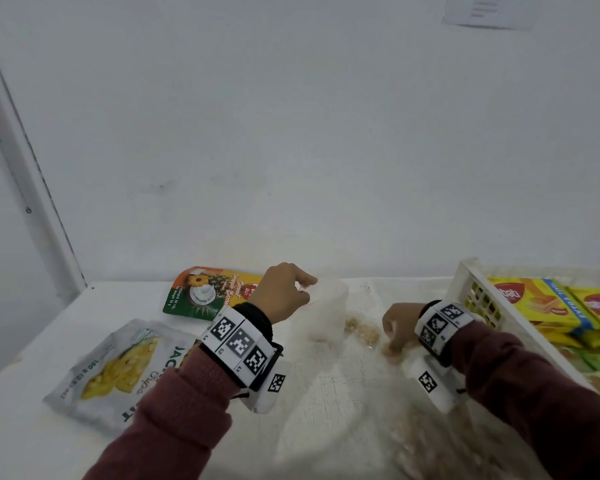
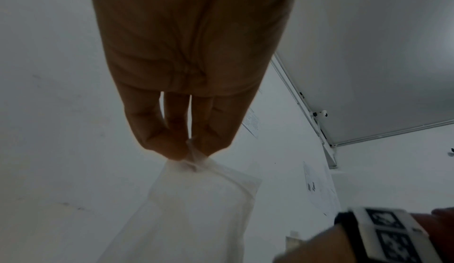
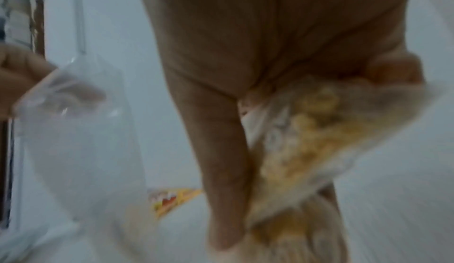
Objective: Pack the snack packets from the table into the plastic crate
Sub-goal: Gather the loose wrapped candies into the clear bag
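Note:
A clear plastic packet (image 1: 326, 313) holding yellow-brown snack pieces (image 1: 364, 332) stands on the white table (image 1: 326, 393). My left hand (image 1: 303, 285) pinches its empty top end; in the left wrist view the fingertips (image 2: 172, 148) nip the gathered film (image 2: 203, 199). My right hand (image 1: 394, 348) grips the filled part low down, where its fingers (image 3: 226, 170) curl round the snack-filled film (image 3: 319, 131). Whether both parts belong to one packet is unclear. The white plastic crate (image 1: 465, 289) stands at the right, with yellow wafer packets (image 1: 541, 306) inside.
Left of my left arm a white jackfruit chips packet (image 1: 118, 368) lies flat. A green-and-yellow coconut pineapple biscuit packet (image 1: 205, 292) lies behind it by the wall. The wall rises right behind the table. The crate's slotted wall stands just right of my right wrist.

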{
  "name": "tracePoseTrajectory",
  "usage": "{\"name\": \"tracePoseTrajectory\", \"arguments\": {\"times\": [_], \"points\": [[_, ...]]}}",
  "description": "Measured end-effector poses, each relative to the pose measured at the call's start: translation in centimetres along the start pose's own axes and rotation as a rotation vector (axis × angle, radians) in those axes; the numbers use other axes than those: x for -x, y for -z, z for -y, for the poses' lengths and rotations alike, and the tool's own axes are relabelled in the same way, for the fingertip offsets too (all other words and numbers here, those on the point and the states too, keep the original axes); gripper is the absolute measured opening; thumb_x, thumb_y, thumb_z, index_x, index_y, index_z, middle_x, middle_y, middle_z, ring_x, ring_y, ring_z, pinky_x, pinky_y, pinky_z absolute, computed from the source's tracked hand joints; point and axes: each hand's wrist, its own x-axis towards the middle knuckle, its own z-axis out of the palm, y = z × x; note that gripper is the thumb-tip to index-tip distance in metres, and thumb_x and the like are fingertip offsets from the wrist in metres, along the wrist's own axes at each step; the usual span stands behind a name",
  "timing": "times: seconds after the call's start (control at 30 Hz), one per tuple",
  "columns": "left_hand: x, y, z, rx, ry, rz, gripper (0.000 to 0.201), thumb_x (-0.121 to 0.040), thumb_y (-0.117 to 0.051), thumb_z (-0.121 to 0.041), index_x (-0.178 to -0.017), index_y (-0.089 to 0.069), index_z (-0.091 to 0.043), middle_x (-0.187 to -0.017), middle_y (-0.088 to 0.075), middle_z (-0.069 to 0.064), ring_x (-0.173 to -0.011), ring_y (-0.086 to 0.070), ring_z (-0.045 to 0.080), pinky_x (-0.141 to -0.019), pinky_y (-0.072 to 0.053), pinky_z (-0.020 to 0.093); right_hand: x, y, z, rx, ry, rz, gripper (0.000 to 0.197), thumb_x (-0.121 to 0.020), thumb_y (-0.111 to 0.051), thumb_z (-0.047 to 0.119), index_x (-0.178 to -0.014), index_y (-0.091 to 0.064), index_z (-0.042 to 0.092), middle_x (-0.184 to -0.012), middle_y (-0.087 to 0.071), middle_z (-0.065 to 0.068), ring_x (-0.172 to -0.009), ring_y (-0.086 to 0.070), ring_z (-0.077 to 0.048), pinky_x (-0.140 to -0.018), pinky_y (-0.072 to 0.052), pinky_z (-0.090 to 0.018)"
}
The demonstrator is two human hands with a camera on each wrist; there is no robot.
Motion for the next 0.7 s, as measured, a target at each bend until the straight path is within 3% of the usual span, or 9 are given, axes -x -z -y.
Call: {"name": "tracePoseTrajectory", "arguments": {"times": [0.07,0.13,0.2,0.3,0.37,0.43,0.53,0.63,0.7], "points": [[0.2,0.0,0.2,0.013,0.0,0.003,0.039,-0.085,-0.053,0.001,-0.121,-0.061,-0.011,-0.122,-0.06,0.004,-0.099,-0.057,0.016,-0.068,-0.032,0.003,0.7,1.7,-0.5,-0.186,0.028,-0.222,0.033,-0.074,-0.074,0.026,-0.062,-0.044,0.025,-0.067,-0.045,0.012,-0.068,-0.049,-0.01,-0.059,-0.037,-0.02],[0.3,0.1,0.4,0.039,-0.001,0.002,0.04,-0.084,-0.054,0.002,-0.12,-0.061,-0.011,-0.122,-0.06,0.004,-0.077,-0.054,0.005,-0.06,-0.035,0.0,2.1,3.8,0.1,-0.459,0.142,-0.502,0.027,-0.077,-0.071,0.022,-0.066,-0.046,0.024,-0.06,-0.05,0.013,-0.053,-0.048,-0.002,-0.058,-0.038,-0.021],[0.3,-0.1,0.5,0.06,0.0,-0.005,0.04,-0.083,-0.055,0.001,-0.12,-0.061,-0.011,-0.123,-0.059,0.003,-0.066,-0.046,-0.003,-0.057,-0.037,0.001,3.8,5.4,1.6,-0.799,0.354,-0.707,0.023,-0.081,-0.068,0.011,-0.071,-0.049,0.02,-0.053,-0.055,0.012,-0.041,-0.046,0.001,-0.052,-0.038,-0.022],[0.3,-0.2,0.4,0.08,0.006,-0.014,0.037,-0.083,-0.057,0.0,-0.118,-0.062,-0.01,-0.12,-0.061,0.002,-0.063,-0.046,-0.004,-0.053,-0.037,0.0,5.9,6.2,4.8,-0.971,0.599,-0.714,0.021,-0.082,-0.067,0.006,-0.077,-0.052,0.019,-0.068,-0.062,-0.003,-0.048,-0.053,-0.003,-0.048,-0.039,-0.016],[0.3,-0.2,0.3,0.099,0.007,-0.027,0.033,-0.081,-0.059,0.001,-0.112,-0.065,-0.006,-0.108,-0.062,0.003,-0.057,-0.046,-0.004,-0.05,-0.036,0.001,5.8,5.2,6.4,-0.857,0.629,-0.667,0.022,-0.079,-0.071,0.01,-0.077,-0.053,0.023,-0.076,-0.066,-0.003,-0.055,-0.056,0.002,-0.054,-0.039,-0.01],[0.3,-0.2,0.2,0.128,0.011,-0.039,0.032,-0.079,-0.06,0.002,-0.109,-0.067,-0.005,-0.102,-0.063,0.002,-0.05,-0.045,-0.004,-0.048,-0.035,0.003,5.2,4.0,7.1,-0.625,0.546,-0.683,0.018,-0.078,-0.073,0.024,-0.077,-0.056,0.028,-0.077,-0.064,0.007,-0.062,-0.054,0.003,-0.063,-0.04,-0.014],[0.4,-0.1,0.1,0.137,0.017,-0.03,0.037,-0.08,-0.061,0.0,-0.116,-0.063,-0.008,-0.12,-0.062,0.001,-0.059,-0.046,-0.006,-0.053,-0.037,0.003,4.9,3.1,7.2,-0.358,0.42,-0.688,0.019,-0.082,-0.066,0.04,-0.094,-0.062,0.026,-0.09,-0.065,0.01,-0.077,-0.053,-0.007,-0.068,-0.037,-0.021],[0.4,-0.2,0.0,0.132,0.013,-0.021,0.039,-0.08,-0.061,-0.001,-0.118,-0.062,-0.009,-0.123,-0.061,0.002,-0.063,-0.048,-0.002,-0.053,-0.038,0.003,5.0,3.2,7.2,-0.191,0.372,-0.666,0.024,-0.086,-0.058,0.045,-0.104,-0.062,0.029,-0.102,-0.064,0.011,-0.084,-0.051,-0.007,-0.065,-0.034,-0.02],[0.4,-0.2,-0.2,0.139,0.006,-0.022,0.039,-0.079,-0.061,-0.001,-0.118,-0.062,-0.009,-0.123,-0.061,0.003,-0.066,-0.048,0.001,-0.056,-0.036,0.006,5.1,3.4,7.2,-0.122,0.388,-0.628,0.026,-0.086,-0.057,0.046,-0.108,-0.062,0.031,-0.106,-0.061,0.011,-0.085,-0.049,-0.006,-0.071,-0.036,-0.021]]}}
